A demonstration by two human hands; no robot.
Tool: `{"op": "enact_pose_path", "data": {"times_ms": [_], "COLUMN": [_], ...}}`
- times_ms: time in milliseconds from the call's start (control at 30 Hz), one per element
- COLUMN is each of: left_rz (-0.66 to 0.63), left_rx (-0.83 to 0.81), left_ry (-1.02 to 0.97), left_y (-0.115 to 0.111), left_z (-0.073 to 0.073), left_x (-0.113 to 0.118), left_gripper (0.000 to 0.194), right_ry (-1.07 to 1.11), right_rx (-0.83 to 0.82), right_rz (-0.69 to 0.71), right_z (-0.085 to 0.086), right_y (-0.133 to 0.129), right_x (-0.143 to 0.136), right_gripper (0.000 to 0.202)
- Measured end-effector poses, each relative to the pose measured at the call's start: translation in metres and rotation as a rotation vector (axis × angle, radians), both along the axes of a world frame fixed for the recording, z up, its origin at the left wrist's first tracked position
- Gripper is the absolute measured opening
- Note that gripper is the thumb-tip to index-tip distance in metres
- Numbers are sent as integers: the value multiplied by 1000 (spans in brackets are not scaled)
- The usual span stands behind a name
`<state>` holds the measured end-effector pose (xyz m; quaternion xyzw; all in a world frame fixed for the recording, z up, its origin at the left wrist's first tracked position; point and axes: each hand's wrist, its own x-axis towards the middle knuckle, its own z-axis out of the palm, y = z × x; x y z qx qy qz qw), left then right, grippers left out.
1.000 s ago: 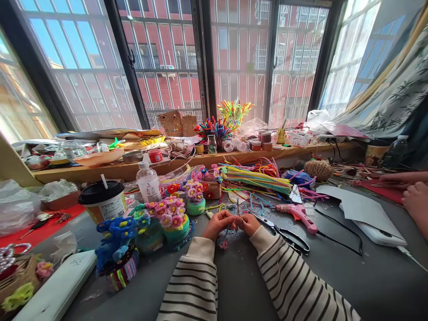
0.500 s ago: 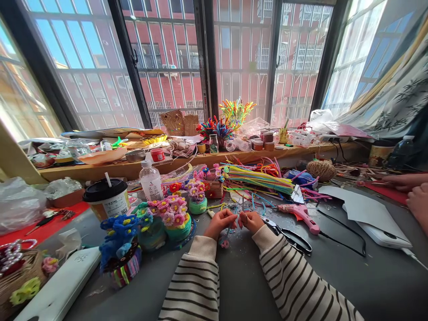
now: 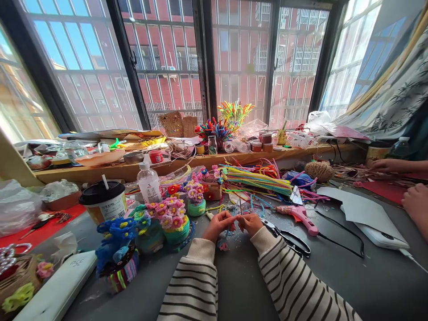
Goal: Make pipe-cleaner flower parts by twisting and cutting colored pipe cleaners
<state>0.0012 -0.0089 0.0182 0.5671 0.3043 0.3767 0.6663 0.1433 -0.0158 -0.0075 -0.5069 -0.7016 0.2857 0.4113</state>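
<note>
My left hand is closed in a pinch on a pale blue pipe-cleaner stem. A small pink pipe-cleaner flower hangs at the stem's lower end, below my fingers. Right beside it, fingertips nearly touching, my right hand is also pinched shut. A thin dark stick-like piece rises from its fingers; its kind is too small to tell. Black-handled scissors lie just right of my right hand. Bits of blue pipe cleaner are scattered behind both hands.
Flower pots of pipe cleaner, a lidded cup and a bottle stand to the left. Behind lies a pipe-cleaner bundle. A pink glue gun and white paper are right, near another person's hands.
My hands have stayed close together with only slight finger movement. The view has shifted a little. At the right, the other person's far hand has moved away from the red sheet.
</note>
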Motion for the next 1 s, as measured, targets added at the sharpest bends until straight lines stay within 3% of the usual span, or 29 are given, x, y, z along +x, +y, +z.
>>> {"op": "enact_pose_path", "data": {"times_ms": [133, 267, 600, 800, 1000], "left_rz": [39, -15, -48, 38, 18], "left_rx": [-6, 19, 25, 34, 27], "left_ry": [-23, -39, -43, -57, -64], "left_y": [-3, -5, 5, 0, -1], "left_z": [1, 3, -4, 1, 2], "left_x": [1, 2, 1, 1, 2], "left_gripper": [26, 24, 25, 23, 22], "right_ry": [2, -13, 41, 61, 47], "right_rx": [6, 13, -24, -45, -31], "right_rz": [82, 124, 75, 35, 51], "right_z": [-3, -6, 3, 4, 4], "right_y": [2, 3, -3, -2, -4], "right_x": [0, -2, -3, -2, -2], "right_gripper": [70, 73, 71, 69, 70]}}
